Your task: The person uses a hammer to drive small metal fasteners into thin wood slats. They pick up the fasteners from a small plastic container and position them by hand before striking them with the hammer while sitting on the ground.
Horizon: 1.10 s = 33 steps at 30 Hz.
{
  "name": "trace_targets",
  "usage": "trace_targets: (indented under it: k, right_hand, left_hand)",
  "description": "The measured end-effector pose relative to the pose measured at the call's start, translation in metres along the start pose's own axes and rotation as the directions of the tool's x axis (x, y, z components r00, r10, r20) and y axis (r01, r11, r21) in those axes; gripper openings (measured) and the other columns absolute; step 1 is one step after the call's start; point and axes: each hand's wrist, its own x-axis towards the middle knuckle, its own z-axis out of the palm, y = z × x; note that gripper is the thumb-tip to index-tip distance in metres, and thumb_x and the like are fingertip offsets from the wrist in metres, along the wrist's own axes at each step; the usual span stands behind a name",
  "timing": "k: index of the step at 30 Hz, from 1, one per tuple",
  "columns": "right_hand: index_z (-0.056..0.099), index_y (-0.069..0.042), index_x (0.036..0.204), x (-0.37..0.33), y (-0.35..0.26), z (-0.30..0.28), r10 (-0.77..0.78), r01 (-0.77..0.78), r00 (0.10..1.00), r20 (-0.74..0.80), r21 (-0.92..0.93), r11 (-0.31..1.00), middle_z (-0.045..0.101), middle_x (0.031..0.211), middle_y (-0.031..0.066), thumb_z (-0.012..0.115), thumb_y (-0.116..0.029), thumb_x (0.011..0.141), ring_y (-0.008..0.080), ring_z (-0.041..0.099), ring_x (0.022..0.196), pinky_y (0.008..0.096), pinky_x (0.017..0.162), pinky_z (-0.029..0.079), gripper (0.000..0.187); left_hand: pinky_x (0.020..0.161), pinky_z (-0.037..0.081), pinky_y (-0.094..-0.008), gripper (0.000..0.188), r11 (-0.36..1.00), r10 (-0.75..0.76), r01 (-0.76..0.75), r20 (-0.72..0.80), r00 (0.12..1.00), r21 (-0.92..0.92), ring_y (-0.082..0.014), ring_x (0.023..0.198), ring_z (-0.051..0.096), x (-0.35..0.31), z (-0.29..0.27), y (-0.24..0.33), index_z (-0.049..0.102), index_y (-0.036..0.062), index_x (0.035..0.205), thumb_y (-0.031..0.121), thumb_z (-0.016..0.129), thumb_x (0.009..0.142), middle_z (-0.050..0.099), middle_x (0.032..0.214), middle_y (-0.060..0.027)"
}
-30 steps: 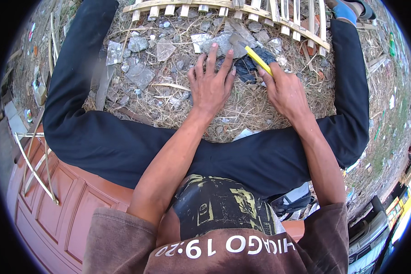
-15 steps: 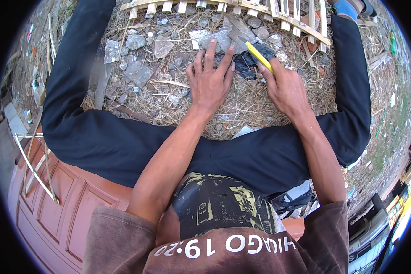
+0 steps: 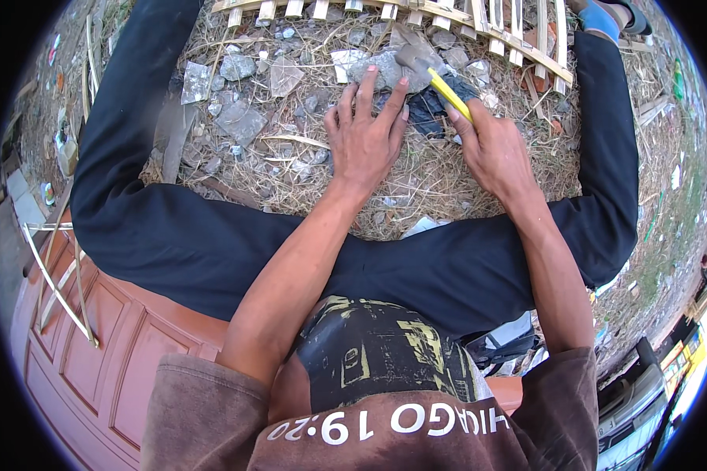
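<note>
In my right hand (image 3: 499, 149) is a hammer (image 3: 452, 96) with a yellow handle, the fingers wrapped around its lower part. Its dark metal head (image 3: 413, 57) is over the right end of a rough grey stone slab (image 3: 385, 69). My left hand (image 3: 363, 145) lies with fingers stretched and apart, fingertips on the near edge of that slab. Crumpled black plastic (image 3: 426, 110) lies on the ground between the slab and my right hand. Whether anything small sits under my left fingertips is hidden.
A frame of pale wooden slats (image 3: 416, 8) lies beyond the slab. Broken stones (image 3: 238, 124) and dry grass (image 3: 283, 179) cover the ground between my dark-trousered legs (image 3: 188, 224). At the lower left is a reddish-brown panelled door (image 3: 94, 353) with thin wooden strips (image 3: 59, 290) on it.
The hammer's head has shifted slightly and shows more clearly against the slab. My left hand keeps its place on the slab. The whole view has moved a little.
</note>
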Motion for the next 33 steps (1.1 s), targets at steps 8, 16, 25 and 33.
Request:
trace_targets:
  k: [8,16,25,33]
  right_hand:
    - [0.051,-0.003,0.091,0.001,0.006,-0.002,-0.020,0.020,1.000,-0.003,-0.075,0.997,0.058,0.057,0.0223,0.056,-0.031,0.103,0.0464,0.060,0.056,0.0546,0.050,0.045,0.031]
    - [0.051,-0.003,0.092,0.003,0.005,0.001,-0.019,0.019,1.000,0.013,-0.049,0.999,0.058,0.057,0.0220,0.056,-0.030,0.103,0.0455,0.061,0.056,0.0545,0.050,0.045,0.030]
    - [0.051,-0.002,0.089,0.003,0.005,0.000,-0.013,0.013,1.000,-0.015,-0.011,1.000,0.056,0.057,0.0224,0.057,-0.030,0.103,0.0457,0.059,0.055,0.0523,0.049,0.044,0.032]
    - [0.052,-0.002,0.090,0.004,0.003,-0.003,0.005,-0.005,1.000,0.006,0.001,1.000,0.057,0.058,0.0222,0.055,-0.031,0.104,0.0452,0.060,0.056,0.0515,0.051,0.044,0.033]
  left_hand:
    - [0.105,0.032,-0.0503,0.046,1.000,-0.006,0.006,0.008,1.000,0.010,-0.0353,0.133,0.041,0.001,0.001,0.001,0.060,0.0268,0.140,0.030,0.068,0.095,0.039,0.154,-0.0118]
    - [0.105,0.032,-0.0510,0.046,1.000,-0.007,0.007,0.009,1.000,-0.008,-0.0371,0.133,0.040,0.000,0.001,-0.001,0.060,0.0270,0.140,0.031,0.067,0.095,0.039,0.155,-0.0123]
    - [0.106,0.031,-0.0514,0.050,1.000,-0.011,0.011,0.009,1.000,-0.020,-0.0366,0.133,0.041,0.001,0.001,-0.001,0.056,0.0305,0.144,0.030,0.068,0.095,0.039,0.154,-0.0129]
    - [0.106,0.031,-0.0510,0.052,1.000,0.000,0.000,0.006,1.000,-0.009,-0.0355,0.133,0.041,0.001,0.001,-0.002,0.055,0.0316,0.145,0.029,0.068,0.094,0.039,0.154,-0.0126]
